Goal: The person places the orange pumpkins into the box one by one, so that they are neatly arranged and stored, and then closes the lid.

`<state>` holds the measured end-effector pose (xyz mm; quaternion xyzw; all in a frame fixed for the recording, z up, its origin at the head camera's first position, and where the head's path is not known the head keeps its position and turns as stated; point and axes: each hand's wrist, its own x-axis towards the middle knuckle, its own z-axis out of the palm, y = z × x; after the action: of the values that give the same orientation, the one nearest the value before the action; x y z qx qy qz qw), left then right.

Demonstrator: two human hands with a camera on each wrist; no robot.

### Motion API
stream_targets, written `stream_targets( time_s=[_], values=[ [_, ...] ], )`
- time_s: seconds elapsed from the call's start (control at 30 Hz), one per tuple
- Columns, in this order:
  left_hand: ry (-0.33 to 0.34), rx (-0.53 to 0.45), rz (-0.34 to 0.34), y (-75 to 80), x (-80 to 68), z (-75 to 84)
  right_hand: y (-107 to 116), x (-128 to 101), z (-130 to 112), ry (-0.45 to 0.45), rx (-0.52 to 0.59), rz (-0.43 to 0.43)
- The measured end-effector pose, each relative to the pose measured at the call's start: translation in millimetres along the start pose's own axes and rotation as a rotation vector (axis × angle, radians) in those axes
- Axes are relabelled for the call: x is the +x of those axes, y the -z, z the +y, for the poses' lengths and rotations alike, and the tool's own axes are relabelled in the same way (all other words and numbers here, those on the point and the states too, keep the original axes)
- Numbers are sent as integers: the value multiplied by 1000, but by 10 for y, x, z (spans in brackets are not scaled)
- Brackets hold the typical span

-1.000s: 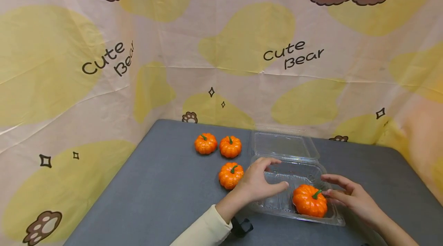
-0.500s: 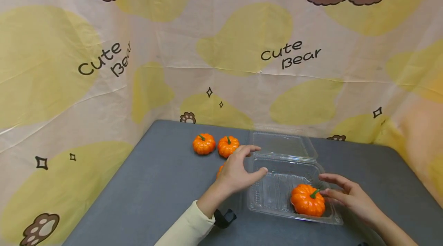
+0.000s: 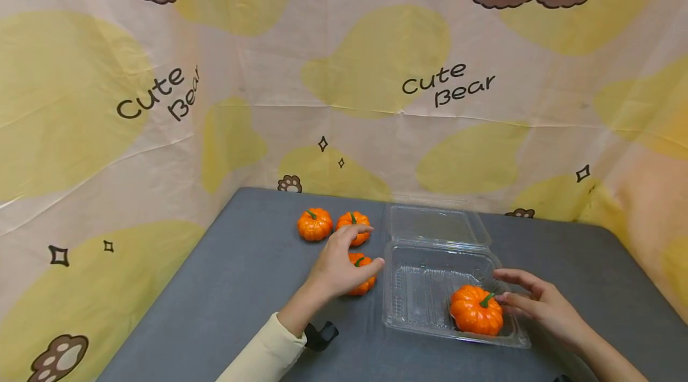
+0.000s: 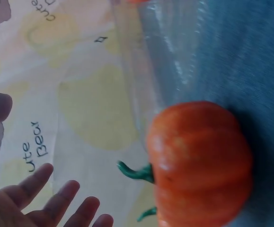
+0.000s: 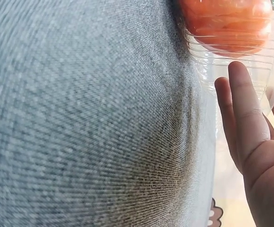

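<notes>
My left hand (image 3: 335,265) is above a small orange pumpkin (image 3: 365,285) left of the clear plastic container. Its thumb and fingers are spread apart and hold nothing; in the left wrist view that pumpkin (image 4: 200,161) with its green stem lies apart from the fingers (image 4: 61,198). The clear container (image 3: 411,304) stands with its lid (image 3: 435,227) laid back. One pumpkin (image 3: 475,311) sits in its right part. At the container's right side is my right hand (image 3: 548,310), fingers extended. In the right wrist view the fingertips (image 5: 238,73) are against or close beside the clear wall.
Two more pumpkins, one at the left (image 3: 315,224) and one partly behind my left hand (image 3: 359,222), sit farther back on the grey table (image 3: 226,292). A printed cloth (image 3: 365,59) hangs behind and beside the table. A black strap (image 3: 321,336) is at my left wrist.
My left hand has moved left, from over the container to above the nearest loose pumpkin. My right hand has stayed at the container's right side.
</notes>
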<state>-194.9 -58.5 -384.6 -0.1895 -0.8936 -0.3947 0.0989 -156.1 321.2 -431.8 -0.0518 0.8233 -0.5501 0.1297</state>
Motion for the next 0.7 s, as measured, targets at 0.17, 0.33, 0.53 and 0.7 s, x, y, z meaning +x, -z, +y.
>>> stream_targets(
  time_s=[0.17, 0.33, 0.53, 0.7],
  values=[
    [6, 14, 29, -29, -45, -135, 8, -2, 26, 26, 10, -3],
    [31, 16, 48, -58, -85, -275, 6, 3, 33, 35, 13, -1],
    [85, 32, -8, -93, -109, -440, -1, 4, 27, 39, 19, 3],
    [111, 29, -44, -122, -118, -539, -6, 5, 24, 39, 15, 15]
  ],
)
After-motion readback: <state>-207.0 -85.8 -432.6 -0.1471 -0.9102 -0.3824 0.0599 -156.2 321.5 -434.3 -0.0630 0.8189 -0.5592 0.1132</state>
